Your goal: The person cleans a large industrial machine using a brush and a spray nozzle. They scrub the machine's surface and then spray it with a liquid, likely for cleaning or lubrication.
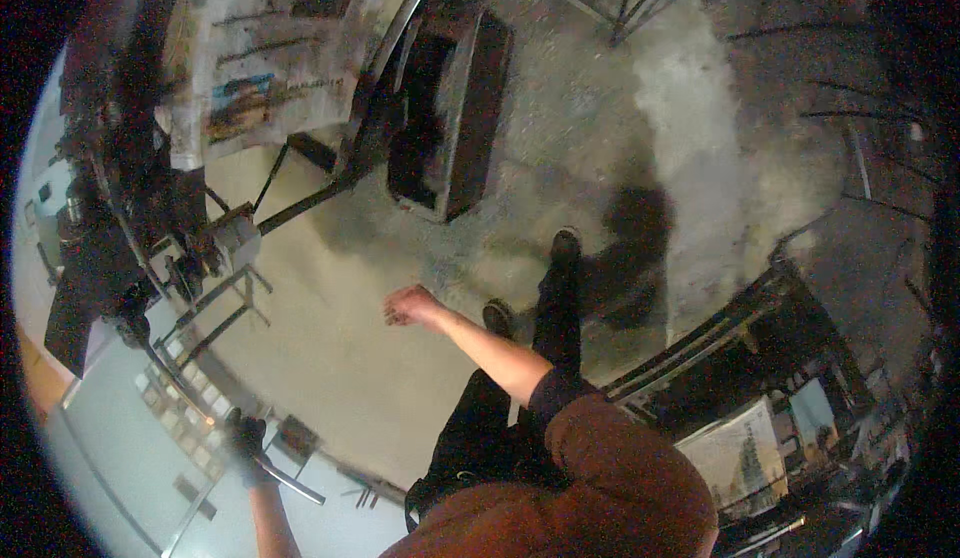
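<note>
At the lower left, my left hand (pixel 245 436) looks dark, as if gloved, and is closed around a metal rod (pixel 295 486). One silvery end of the rod sticks out below the hand, toward me. A thin bar continues up and left from the hand, with a small orange glint; I cannot tell whether it is the same rod. My bare right hand (pixel 412 305) hangs in front of me over the floor. Its fingers are loosely curled, and nothing shows in them.
Left of me stands a pale bench (pixel 120 458) with small square pieces (pixel 190 403) and dark metal stands. A long dark trough (pixel 470 123) lies ahead on the concrete floor (pixel 340 358). Printed sheets (pixel 285 88) hang at upper left; a dark rack (pixel 790 358) stands right.
</note>
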A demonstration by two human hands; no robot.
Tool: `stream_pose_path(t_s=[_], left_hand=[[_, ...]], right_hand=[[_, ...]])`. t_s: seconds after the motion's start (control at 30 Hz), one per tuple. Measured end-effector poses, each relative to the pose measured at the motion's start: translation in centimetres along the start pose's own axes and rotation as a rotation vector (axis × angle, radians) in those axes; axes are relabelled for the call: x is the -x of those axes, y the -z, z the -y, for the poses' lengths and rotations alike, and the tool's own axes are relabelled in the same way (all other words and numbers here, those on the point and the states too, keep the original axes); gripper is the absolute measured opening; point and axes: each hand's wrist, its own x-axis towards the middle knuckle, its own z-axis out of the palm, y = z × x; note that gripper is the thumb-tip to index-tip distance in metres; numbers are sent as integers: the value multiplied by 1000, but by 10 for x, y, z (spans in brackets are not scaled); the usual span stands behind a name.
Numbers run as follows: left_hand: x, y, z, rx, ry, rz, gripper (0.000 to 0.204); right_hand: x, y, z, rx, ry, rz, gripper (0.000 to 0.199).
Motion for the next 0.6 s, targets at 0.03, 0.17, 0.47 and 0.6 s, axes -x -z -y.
stream_pose_path(t_s=[0.03,0.17,0.47,0.6], left_hand=[[-1,-4,-6,14,3,-51,33],[-18,-1,-20,4,84,-54,32],[-70,46,16,-142,251,20,18],[36,-73,-144,-1560,-769,70,34]], right_hand=[[11,6,-5,285,143,-64,19],[104,139,-45,-67,501,-357,33],[437,164,76,104,641,-1306,8],[488,132,154,-140,902,-1066,11]])
